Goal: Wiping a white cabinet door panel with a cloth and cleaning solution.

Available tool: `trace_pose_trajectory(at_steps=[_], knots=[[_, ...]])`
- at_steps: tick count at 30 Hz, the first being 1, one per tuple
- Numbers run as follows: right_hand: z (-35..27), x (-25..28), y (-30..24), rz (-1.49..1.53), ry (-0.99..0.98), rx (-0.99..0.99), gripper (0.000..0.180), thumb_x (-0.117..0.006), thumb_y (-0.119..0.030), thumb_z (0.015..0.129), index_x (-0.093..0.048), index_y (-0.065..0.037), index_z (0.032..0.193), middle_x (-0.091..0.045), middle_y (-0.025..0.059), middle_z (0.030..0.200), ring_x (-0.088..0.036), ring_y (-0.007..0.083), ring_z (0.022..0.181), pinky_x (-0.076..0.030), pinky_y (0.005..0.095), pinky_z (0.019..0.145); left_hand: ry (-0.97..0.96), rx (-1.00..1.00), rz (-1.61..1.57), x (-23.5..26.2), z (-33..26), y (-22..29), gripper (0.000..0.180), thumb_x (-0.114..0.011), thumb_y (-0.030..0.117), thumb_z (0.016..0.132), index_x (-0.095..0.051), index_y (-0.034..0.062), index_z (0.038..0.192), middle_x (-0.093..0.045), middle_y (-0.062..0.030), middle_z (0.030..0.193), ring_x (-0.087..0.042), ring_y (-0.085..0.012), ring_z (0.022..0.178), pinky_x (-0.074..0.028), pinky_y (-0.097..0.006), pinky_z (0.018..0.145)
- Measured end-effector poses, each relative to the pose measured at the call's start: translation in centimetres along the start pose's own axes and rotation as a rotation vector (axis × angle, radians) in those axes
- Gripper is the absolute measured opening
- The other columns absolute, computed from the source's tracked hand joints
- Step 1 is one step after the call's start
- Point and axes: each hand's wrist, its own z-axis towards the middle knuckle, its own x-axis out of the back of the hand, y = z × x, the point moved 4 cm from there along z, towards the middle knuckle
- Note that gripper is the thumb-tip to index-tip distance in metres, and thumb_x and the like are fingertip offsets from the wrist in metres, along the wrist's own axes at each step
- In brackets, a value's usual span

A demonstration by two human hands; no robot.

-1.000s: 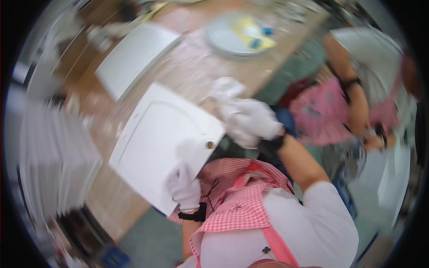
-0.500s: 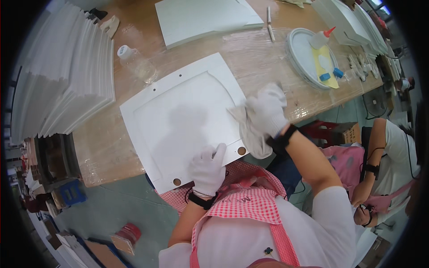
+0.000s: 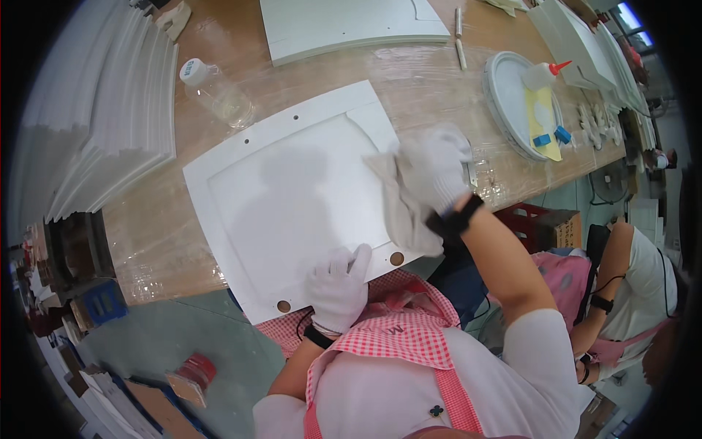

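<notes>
A flat white panel [image 3: 307, 190] with a recessed middle and round holes near its edges lies on the table in front of me, its near edge jutting past the table. My left hand [image 3: 338, 291], in a white glove, rests on the near edge with fingers outstretched. At the panel's right edge my right hand [image 3: 436, 167], gloved too and slightly blurred, grips a pale grey-white cloth [image 3: 402, 208]. The cloth hangs over the panel's right side. My shadow falls across the recess.
On the left stands a tall stack of white panels [image 3: 102, 117], beside a clear bottle [image 3: 219, 95]. More white panels [image 3: 351, 25] lie at the back. A round lid [image 3: 504, 106] holds a red-tipped squeeze bottle [image 3: 541, 75]. A co-worker [image 3: 621, 278] sits at the right.
My right hand and the cloth have moved slightly left along the panel's right edge. My left hand stays on the near edge. The whole view has shifted a little.
</notes>
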Motion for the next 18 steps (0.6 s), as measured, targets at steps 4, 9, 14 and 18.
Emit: trace_pose_trajectory(at_steps=[4, 9, 14, 18], knots=[[3.6, -1.4, 0.8, 0.056, 0.006, -0.008, 0.022, -0.064, -0.028, 0.093, -0.066, -0.008, 0.102, -0.068, 0.0238, 0.093, -0.071, 0.0411, 0.087, -0.054, 0.0522, 0.069, -0.016, 0.024, 0.003, 0.1, 0.5, 0.2, 0.041, -0.072, 0.012, 0.077, -0.076, 0.0214, 0.117, -0.056, 0.0010, 0.099, -0.057, -0.0235, 0.090, -0.046, -0.042, 0.073], [-4.3, -1.7, 0.7, 0.192, 0.088, -0.010, 0.016, -0.068, -0.026, 0.093, -0.066, -0.010, 0.098, -0.070, 0.0209, 0.094, -0.070, 0.0422, 0.081, -0.055, 0.0516, 0.069, 0.062, -0.003, -0.017, 0.3, 0.2, -0.3, 0.041, -0.072, 0.010, 0.076, -0.077, 0.0206, 0.115, -0.057, 0.0000, 0.100, -0.057, -0.0239, 0.090, -0.047, -0.041, 0.070], [3.9, -0.4, 0.9, 0.006, 0.051, -0.018, 0.020, -0.067, -0.029, 0.092, -0.070, -0.009, 0.091, -0.070, 0.0186, 0.082, -0.070, 0.0413, 0.078, -0.054, 0.0507, 0.068, 0.060, -0.016, -0.046, 0.1, 0.9, -0.1, 0.040, -0.072, 0.010, 0.075, -0.077, 0.0193, 0.113, -0.056, -0.0004, 0.100, -0.058, -0.0244, 0.093, -0.048, -0.040, 0.071], [2.8, -0.4, -0.4, 0.051, 0.047, -0.070, 0.021, -0.064, -0.028, 0.094, -0.072, -0.009, 0.096, -0.071, 0.0214, 0.085, -0.071, 0.0408, 0.079, -0.055, 0.0506, 0.068, 0.084, -0.006, -0.043, 0.4, 0.7, -0.5, 0.039, -0.071, 0.010, 0.075, -0.078, 0.0195, 0.112, -0.056, -0.0004, 0.101, -0.058, -0.0240, 0.095, -0.048, -0.040, 0.072]])
